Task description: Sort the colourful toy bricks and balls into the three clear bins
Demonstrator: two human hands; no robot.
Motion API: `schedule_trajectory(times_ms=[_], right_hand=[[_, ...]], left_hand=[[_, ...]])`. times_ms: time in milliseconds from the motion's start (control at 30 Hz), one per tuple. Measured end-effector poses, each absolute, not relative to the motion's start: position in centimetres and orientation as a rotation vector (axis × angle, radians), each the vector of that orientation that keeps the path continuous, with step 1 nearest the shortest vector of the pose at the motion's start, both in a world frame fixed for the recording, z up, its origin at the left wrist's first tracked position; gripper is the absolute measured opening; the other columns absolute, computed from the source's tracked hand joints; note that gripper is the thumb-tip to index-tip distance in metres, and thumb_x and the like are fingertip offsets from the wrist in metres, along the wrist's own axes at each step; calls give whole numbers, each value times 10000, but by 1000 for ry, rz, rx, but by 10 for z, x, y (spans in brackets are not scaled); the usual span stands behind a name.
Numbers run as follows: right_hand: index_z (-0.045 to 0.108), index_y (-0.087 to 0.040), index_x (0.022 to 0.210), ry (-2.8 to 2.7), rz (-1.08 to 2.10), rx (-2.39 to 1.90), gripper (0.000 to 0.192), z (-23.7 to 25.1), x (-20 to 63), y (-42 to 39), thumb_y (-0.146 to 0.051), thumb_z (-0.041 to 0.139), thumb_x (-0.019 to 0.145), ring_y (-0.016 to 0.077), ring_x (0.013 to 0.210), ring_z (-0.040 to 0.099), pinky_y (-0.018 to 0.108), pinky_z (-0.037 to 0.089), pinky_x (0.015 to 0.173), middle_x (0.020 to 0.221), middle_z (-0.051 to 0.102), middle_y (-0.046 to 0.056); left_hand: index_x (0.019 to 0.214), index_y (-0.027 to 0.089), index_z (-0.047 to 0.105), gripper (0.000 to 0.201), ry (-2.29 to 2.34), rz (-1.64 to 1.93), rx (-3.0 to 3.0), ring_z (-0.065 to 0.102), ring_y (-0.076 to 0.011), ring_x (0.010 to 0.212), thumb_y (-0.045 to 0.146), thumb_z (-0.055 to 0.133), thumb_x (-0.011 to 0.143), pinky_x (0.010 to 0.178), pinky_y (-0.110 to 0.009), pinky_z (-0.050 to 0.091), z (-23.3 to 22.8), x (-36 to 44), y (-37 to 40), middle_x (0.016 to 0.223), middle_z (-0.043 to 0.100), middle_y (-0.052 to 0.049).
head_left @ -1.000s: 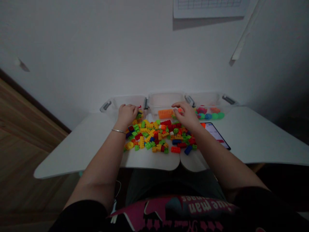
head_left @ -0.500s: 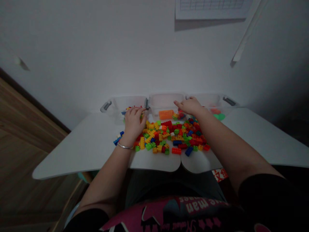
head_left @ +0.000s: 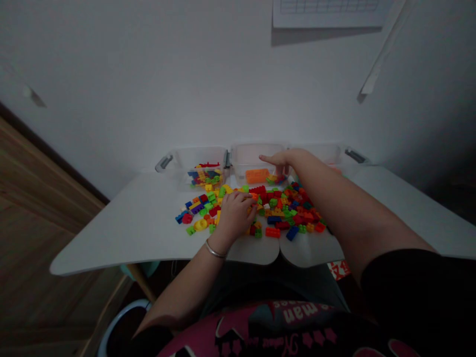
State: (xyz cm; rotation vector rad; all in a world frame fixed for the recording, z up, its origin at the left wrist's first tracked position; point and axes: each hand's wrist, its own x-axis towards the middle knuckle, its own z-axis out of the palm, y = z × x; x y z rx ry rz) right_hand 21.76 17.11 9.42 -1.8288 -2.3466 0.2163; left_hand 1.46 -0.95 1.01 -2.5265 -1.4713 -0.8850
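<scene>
Bare white table (head_left: 122,233) lies open toward its left edge. The left hand (head_left: 234,215), fingers curled down, rests on the heap of coloured building bricks (head_left: 282,210) near the front edge; what it grips is hidden. The right hand (head_left: 284,159) reaches over the middle clear bin (head_left: 256,156) at the back edge, fingers loosely extended

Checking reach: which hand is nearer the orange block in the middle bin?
Right. The right hand hovers just above the orange block; the left hand rests lower on the brick pile.
</scene>
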Motion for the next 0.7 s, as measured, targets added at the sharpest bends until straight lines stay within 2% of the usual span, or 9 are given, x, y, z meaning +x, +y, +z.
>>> schedule_trajectory(times_ms=[100,133,200,300,500,633,700], right_hand=[[785,-153,798,-2447,612,-2044,890,95,217,171,-803,183,875,250,612,669,465,536,776,624,696,132],[788,-155,826,-2472,653,-2024,905,95,217,170,-799,154,877,249,624,671,457,537,778,638,704,136],[787,-162,852,-2521,632,-1937,905,96,219,168,-785,132,887,245,639,676,436,538,773,643,710,133],[783,-171,790,-2535,522,-1832,878,101,225,165,-717,111,933,233,622,676,392,541,728,614,707,125],[787,-158,745,-2369,266,-1906,511,127,235,147,-556,512,910,249,710,701,355,529,770,736,753,125],[799,-146,837,-2260,274,-1799,253,134,234,124,-327,622,847,238,773,710,319,521,760,799,768,99],[797,-139,883,-2124,269,-1734,200,130,229,113,-222,632,806,231,787,710,310,524,748,828,772,97]], left_hand=[[938,252,740,206,-1493,-904,-2525,598,-289,1060,315,547,905,924,-498,421,12,13,-8,1082,722,-72],[940,252,741,203,-1497,-910,-2523,600,-285,1061,310,549,903,934,-494,420,12,12,-8,1080,723,-70],[939,251,742,197,-1503,-924,-2524,606,-277,1056,301,555,899,952,-485,420,13,11,-7,1077,724,-65],[935,248,744,194,-1514,-948,-2530,614,-269,1047,294,559,897,970,-480,420,13,10,-5,1072,727,-61],[918,254,744,185,-1565,-991,-2529,627,-269,1033,286,564,892,955,-474,435,14,7,-3,1058,735,-59],[897,235,733,188,-1566,-1071,-2562,638,-265,1017,281,551,897,958,-476,448,17,7,1,1036,742,-61],[933,227,720,178,-1578,-1176,-2587,640,-264,1037,268,553,890,977,-476,454,18,8,5,1047,739,-70]])
